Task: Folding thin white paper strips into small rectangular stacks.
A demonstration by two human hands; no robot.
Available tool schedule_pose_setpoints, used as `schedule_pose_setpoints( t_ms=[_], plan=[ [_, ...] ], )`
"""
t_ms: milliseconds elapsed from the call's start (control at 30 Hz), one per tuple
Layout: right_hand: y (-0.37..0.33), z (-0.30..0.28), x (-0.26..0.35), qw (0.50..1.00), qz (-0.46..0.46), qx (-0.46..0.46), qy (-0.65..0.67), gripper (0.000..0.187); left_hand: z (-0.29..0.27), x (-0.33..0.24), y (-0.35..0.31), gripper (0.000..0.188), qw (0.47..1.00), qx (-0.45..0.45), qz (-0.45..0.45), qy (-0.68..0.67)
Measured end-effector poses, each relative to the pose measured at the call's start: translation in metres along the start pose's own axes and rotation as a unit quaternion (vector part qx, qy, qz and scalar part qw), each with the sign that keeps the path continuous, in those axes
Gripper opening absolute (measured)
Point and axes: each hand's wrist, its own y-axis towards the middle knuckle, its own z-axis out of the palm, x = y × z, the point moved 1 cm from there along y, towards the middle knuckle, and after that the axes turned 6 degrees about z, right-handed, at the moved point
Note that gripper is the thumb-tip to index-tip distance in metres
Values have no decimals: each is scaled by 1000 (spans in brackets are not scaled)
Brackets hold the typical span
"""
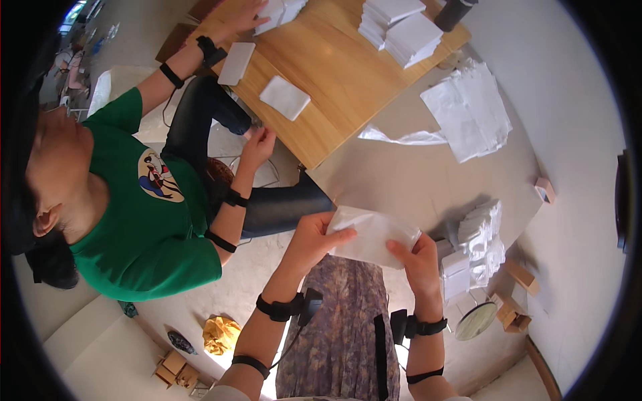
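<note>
My left hand (310, 242) and my right hand (418, 264) hold a flat white packet (372, 232) between them, above my lap. Each thumb presses on its upper face, and the other fingers curl underneath. It looks thin and slightly wrinkled, like folded paper or film; I cannot tell which. A patterned cloth (338, 321) covers my lap just below. Ahead, on the wooden table (328, 73), lie a similar white packet (285, 97) and a smooth white rectangular piece (237, 63).
A co-worker in a green shirt (147, 220) sits at left, one hand on a white stack (281, 12). More white stacks (401, 30) and a dark cylinder (456, 13) stand on the table. White sheets (468, 110), bundles (481, 244), a round stool (476, 322) and cardboard boxes (511, 314) are at right.
</note>
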Motion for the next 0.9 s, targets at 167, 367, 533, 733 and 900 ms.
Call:
schedule_pose_setpoints(
  t_ms=[167, 367, 533, 733, 900],
  plan=[
    [5, -2, 3, 999, -35, 12, 6, 31, 0, 2, 5, 28, 1000, 6, 3, 8],
    [13, -2, 2, 1000, -11, 3, -7, 31, -5, 16, 14, 29, 1000, 3, -9, 1],
    [9, -6, -1, 999, -24, -24, 5, 30, -1, 19, 16, 34, 999, 38, -6, -12],
    [18, -25, -14, 996, -34, -78, -8, 29, -3, 34, 34, 45, 996, 45, -53, -64],
    [33, -44, -30, 979, -61, -176, -76, 25, -13, 60, 46, 52, 998, -13, -56, -16]
  ],
)
